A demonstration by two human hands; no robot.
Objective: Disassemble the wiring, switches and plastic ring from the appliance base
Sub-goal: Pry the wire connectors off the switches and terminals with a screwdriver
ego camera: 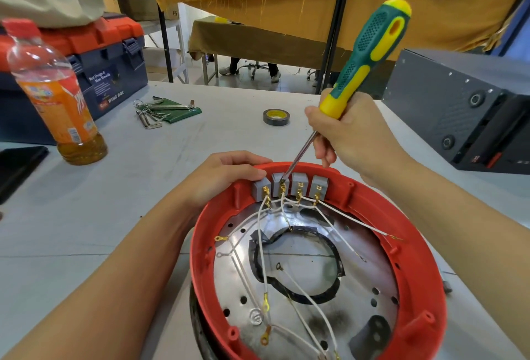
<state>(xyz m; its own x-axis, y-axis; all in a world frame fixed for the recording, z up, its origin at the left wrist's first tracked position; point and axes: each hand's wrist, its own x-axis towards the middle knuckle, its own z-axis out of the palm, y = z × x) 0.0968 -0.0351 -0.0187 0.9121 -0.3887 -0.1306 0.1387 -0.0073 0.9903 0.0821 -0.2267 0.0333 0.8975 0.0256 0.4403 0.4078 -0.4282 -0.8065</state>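
The appliance base lies upside down near the table's front edge: a red plastic ring (413, 247) around a perforated metal plate (364, 245). Several grey switches (299, 184) sit in a row on the ring's far wall, with white wires (315, 306) running from their brass terminals across the plate. My left hand (226, 176) grips the ring's far-left rim, its thumb beside the leftmost switch. My right hand (347, 136) holds a green and yellow screwdriver (370, 52), whose tip rests at the second switch from the left.
An orange drink bottle (54, 93) stands at the left, in front of a blue and red toolbox (109, 67). Hex keys (160, 113) and a roll of tape (276, 116) lie beyond the base. A dark metal case (459, 107) sits at the right.
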